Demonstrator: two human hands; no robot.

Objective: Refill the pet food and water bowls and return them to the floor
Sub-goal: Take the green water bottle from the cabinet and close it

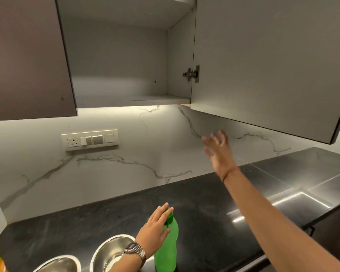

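While both steel bowls [114, 252] sit empty at the desk's [200, 211] near edge, your left hand [155, 230] rests fingers-straight on the green bottle [167, 248] cap, and your right hand [218, 150] is spread, holding nothing, under the open cabinet door [273, 61]. Looks like the water refill step; next you'd grip and uncap that bottle

No writing, brand, number or sign can be read anywhere here: the green bottle [166, 244] shows no label, and the face of the wristwatch [133, 248] is too small and blurred to make out.
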